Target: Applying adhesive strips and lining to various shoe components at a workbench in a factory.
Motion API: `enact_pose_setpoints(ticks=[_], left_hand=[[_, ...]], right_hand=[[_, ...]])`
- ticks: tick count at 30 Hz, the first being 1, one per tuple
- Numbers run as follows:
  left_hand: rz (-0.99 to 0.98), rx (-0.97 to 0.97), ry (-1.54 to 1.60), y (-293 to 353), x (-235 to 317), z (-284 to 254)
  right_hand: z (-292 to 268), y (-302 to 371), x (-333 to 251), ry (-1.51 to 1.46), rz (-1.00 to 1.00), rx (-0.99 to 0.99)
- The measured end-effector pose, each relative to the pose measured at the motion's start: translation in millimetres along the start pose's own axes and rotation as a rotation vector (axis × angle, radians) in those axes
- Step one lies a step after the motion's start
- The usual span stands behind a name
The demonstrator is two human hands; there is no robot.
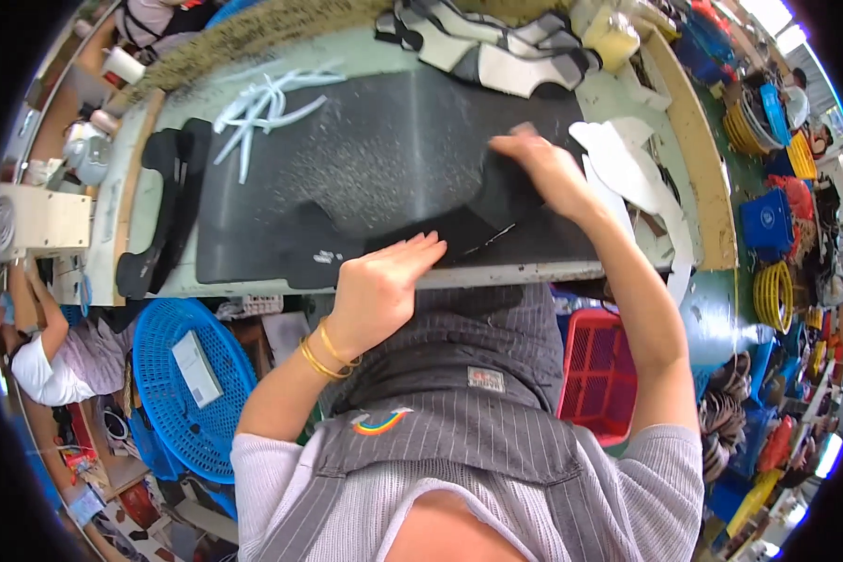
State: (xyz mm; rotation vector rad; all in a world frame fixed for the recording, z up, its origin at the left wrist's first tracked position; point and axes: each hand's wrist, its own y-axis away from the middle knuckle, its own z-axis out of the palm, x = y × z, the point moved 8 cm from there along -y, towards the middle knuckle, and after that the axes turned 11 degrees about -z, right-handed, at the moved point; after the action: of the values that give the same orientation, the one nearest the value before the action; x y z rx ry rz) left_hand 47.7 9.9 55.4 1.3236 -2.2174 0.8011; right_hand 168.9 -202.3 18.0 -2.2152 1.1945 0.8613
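Note:
My left hand (pixel 389 283) lies flat, fingers stretched out, on a curved black cut piece of sheet material (pixel 464 228) near the table's front edge. Small pale marks show on this piece. Above its right end is my right hand (pixel 551 173), its fingertips smeared by motion; whether they touch the piece I cannot tell. Under the piece lies a dark mat (pixel 375 122) dusted with pale specks. White curved cut pieces (pixel 628 169) sit just right of my right hand.
Pale thin strips (pixel 267 108) lie at the mat's far left, with stacked black pieces (pixel 169 201) beside them. Black-and-white shaped parts (pixel 501 56) rest at the back, near a yellowish container (pixel 609 37). Below the table stand a blue basket (pixel 173 393) and a red crate (pixel 595 375). Another person (pixel 75 361) is at left.

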Motion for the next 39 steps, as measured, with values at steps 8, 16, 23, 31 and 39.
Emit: enact_pose_setpoints(ticks=[8, 16, 23, 31, 39], left_hand=[[-0.434, 0.237, 1.360, 9.1, -12.6, -48.3], [-0.550, 0.377, 1.138, 5.7, -11.7, -46.9], [-0.499, 0.515, 0.988, 20.0, -8.1, -32.5], [-0.478, 0.494, 0.935, 12.9, 9.6, -43.8], [-0.825, 0.607, 1.521, -4.8, -95.2, -39.1]], right_hand=[[55.1, 30.8, -131.9, -1.007, -0.059, 0.425], [73.5, 28.6, -147.3, -0.972, -0.129, 0.389], [76.5, 38.0, -134.8, -1.540, 0.031, 0.654], [76.1, 32.1, -109.1, -1.514, 0.101, 0.806], [92.3, 66.3, -103.0, -1.206, -0.079, 0.089]])
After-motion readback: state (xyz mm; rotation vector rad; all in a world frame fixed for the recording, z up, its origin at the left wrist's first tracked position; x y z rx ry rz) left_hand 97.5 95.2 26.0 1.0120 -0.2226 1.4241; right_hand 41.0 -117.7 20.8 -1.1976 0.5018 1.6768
